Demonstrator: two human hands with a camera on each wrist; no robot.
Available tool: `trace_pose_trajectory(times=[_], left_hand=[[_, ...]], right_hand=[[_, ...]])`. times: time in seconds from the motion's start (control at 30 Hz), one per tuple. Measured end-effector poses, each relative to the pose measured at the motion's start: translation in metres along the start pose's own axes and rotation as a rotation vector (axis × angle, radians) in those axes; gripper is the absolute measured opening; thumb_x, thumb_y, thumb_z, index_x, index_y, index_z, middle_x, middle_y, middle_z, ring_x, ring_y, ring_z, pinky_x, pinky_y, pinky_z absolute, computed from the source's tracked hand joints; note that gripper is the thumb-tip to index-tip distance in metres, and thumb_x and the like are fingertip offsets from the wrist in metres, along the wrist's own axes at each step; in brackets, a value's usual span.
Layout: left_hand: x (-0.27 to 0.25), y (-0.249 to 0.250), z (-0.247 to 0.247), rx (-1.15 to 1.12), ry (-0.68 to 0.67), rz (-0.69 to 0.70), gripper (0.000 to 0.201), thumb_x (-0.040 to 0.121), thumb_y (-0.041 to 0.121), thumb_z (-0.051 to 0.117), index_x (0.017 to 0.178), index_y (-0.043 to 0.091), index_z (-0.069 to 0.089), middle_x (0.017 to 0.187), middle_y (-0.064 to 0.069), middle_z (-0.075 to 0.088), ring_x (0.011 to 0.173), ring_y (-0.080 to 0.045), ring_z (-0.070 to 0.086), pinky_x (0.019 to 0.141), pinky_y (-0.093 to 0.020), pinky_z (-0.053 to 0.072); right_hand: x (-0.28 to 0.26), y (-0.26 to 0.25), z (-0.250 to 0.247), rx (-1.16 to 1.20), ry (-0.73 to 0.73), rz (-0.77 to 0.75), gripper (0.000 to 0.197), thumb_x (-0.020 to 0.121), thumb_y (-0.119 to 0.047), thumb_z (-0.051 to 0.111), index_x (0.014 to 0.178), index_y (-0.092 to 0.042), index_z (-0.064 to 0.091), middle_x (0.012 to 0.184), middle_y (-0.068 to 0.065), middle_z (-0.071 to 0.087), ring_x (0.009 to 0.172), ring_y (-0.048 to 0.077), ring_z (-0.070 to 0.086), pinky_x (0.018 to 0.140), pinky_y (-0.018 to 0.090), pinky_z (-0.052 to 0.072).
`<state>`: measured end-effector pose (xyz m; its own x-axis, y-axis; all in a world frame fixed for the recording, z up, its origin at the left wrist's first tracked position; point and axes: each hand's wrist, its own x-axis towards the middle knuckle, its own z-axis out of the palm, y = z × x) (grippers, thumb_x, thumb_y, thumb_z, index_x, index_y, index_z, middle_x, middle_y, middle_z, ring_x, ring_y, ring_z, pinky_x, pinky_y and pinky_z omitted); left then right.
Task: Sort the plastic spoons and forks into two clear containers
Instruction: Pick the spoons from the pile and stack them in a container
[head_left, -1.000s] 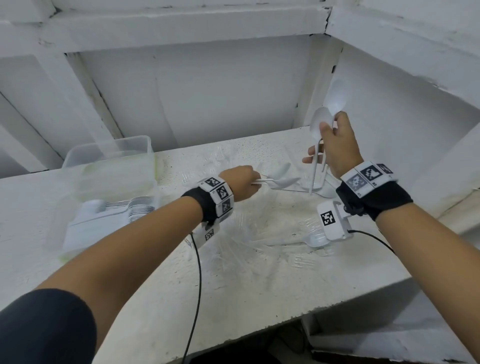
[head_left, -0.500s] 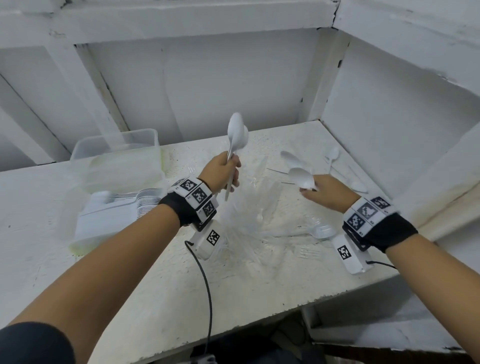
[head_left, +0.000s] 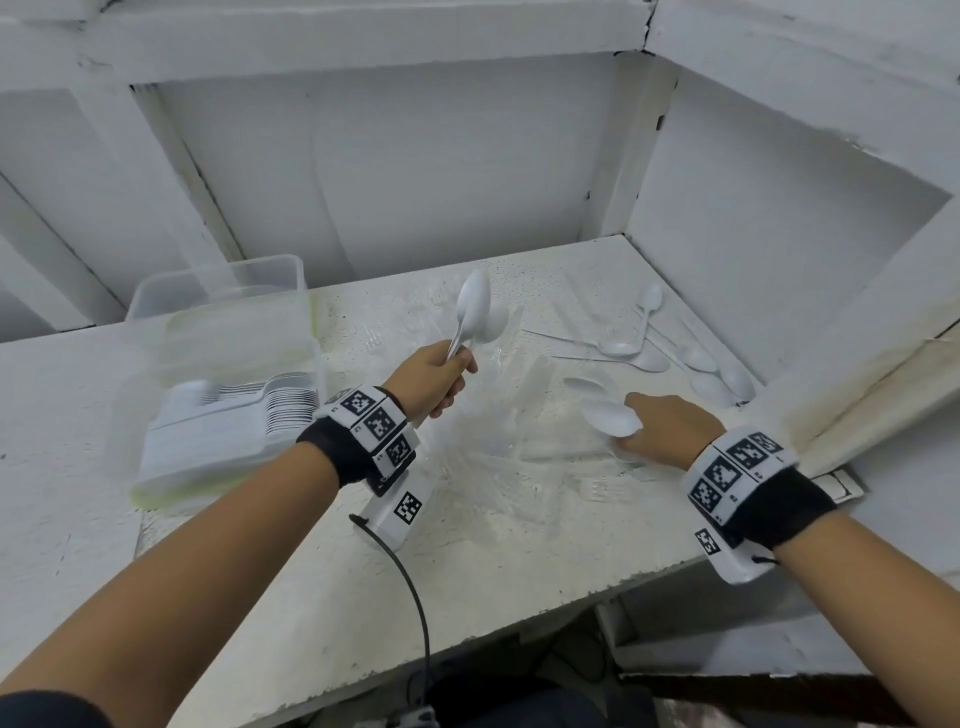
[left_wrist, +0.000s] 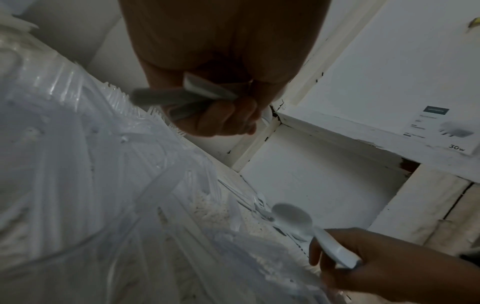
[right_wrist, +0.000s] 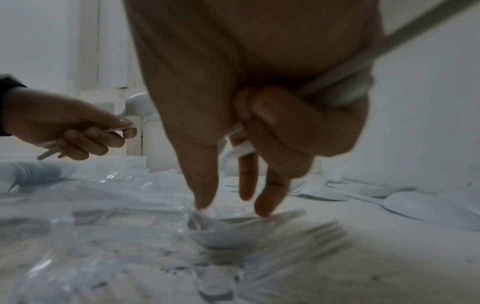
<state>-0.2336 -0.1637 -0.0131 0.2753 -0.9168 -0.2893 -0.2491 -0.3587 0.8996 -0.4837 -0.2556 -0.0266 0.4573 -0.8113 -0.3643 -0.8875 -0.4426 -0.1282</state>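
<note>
My left hand (head_left: 435, 378) has its fingers curled tight round the handles of a few white spoons (head_left: 475, 314), bowls up, above the clear forks (head_left: 498, 436) heaped mid-shelf. My right hand (head_left: 670, 430), low at the near right, clamps two more spoons (head_left: 608, 415) with its curled fingers while its thumb and two straight fingers reach down to another spoon (right_wrist: 223, 232) on the shelf (head_left: 363, 597). At the left, the near clear container (head_left: 218, 431) holds stacked spoons, with a second container (head_left: 223, 291) just behind it. Loose spoons (head_left: 675, 358) lie far right.
</note>
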Motion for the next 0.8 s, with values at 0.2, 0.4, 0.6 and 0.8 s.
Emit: trace_pose_trajectory(times=[0.2, 0.4, 0.6, 0.8], left_hand=[[-0.006, -0.004, -0.003, -0.013, 0.022, -0.013, 0.025, 0.100, 0.024, 0.037, 0.083, 0.015, 0.053, 0.060, 0.000, 0.043, 0.048, -0.011, 0.036, 0.041, -0.018, 0.031], [-0.012, -0.010, -0.007, -0.008, 0.033, -0.021, 0.025, 0.100, 0.024, 0.037, 0.084, 0.015, 0.054, 0.061, 0.001, 0.044, 0.048, -0.011, 0.037, 0.041, -0.018, 0.032], [-0.016, -0.010, -0.009, -0.016, 0.043, -0.027, 0.024, 0.100, 0.023, 0.037, 0.088, 0.013, 0.055, 0.060, 0.000, 0.043, 0.048, -0.010, 0.037, 0.041, -0.018, 0.032], [-0.019, -0.014, -0.008, -0.024, 0.035, -0.028, 0.025, 0.100, 0.023, 0.037, 0.086, 0.013, 0.055, 0.060, 0.000, 0.043, 0.048, -0.010, 0.036, 0.042, -0.018, 0.032]], right_hand=[[0.001, -0.020, 0.008, -0.077, -0.070, -0.186, 0.019, 0.086, -0.032, 0.060, 0.096, -0.016, 0.056, 0.089, -0.002, 0.051, 0.082, 0.017, 0.051, 0.063, 0.025, 0.037], [0.003, -0.024, -0.003, 0.106, -0.021, -0.162, 0.021, 0.085, -0.035, 0.065, 0.091, -0.015, 0.068, 0.084, -0.002, 0.061, 0.081, 0.018, 0.057, 0.066, 0.026, 0.039], [0.018, -0.028, -0.022, 0.333, 0.073, -0.185, 0.010, 0.084, -0.019, 0.066, 0.075, -0.023, 0.064, 0.083, 0.003, 0.069, 0.086, 0.023, 0.064, 0.076, 0.032, 0.047], [0.023, -0.033, -0.022, 0.158, 0.177, -0.242, 0.029, 0.088, -0.029, 0.061, 0.110, -0.009, 0.060, 0.098, 0.007, 0.064, 0.093, 0.025, 0.060, 0.067, 0.026, 0.037]])
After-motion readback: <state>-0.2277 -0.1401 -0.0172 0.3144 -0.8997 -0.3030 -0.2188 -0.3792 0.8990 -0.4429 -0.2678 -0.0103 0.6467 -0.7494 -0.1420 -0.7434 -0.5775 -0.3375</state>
